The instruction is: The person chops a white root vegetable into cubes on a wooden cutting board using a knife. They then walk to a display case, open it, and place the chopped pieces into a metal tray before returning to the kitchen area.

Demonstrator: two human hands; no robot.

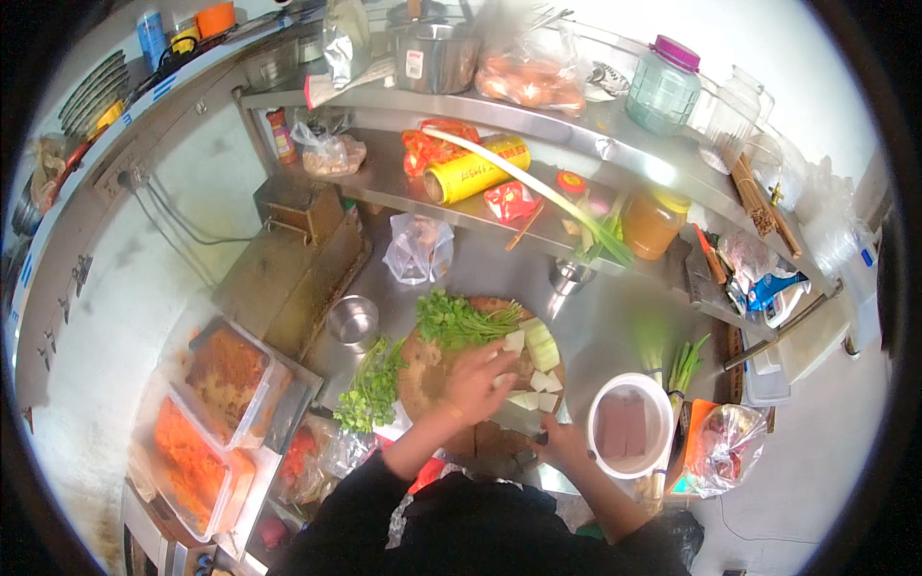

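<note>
A round wooden chopping board (425,367) lies before me. My right hand (562,443) grips the handle of a cleaver (517,417), whose blade lies low over the board beside pale cut chunks (545,381) of what looks like gourd or radish. Over the board's middle, my left hand (477,385) has its fingers spread next to those chunks, slightly blurred; whether it touches any is unclear. A larger pale green peeled piece (540,345) rests at the board's right. Leafy cilantro (454,320) covers the far edge, and another bunch (371,385) lies off the left side.
Right of the board stands a white tub (666,414) holding dark red-brown slabs, near scallions (684,371). A steel bowl (353,320) and a tied plastic bag (419,248) sit behind. Tubs of orange-red paste (191,461) stand left. A loaded steel shelf (446,108) overhangs the back.
</note>
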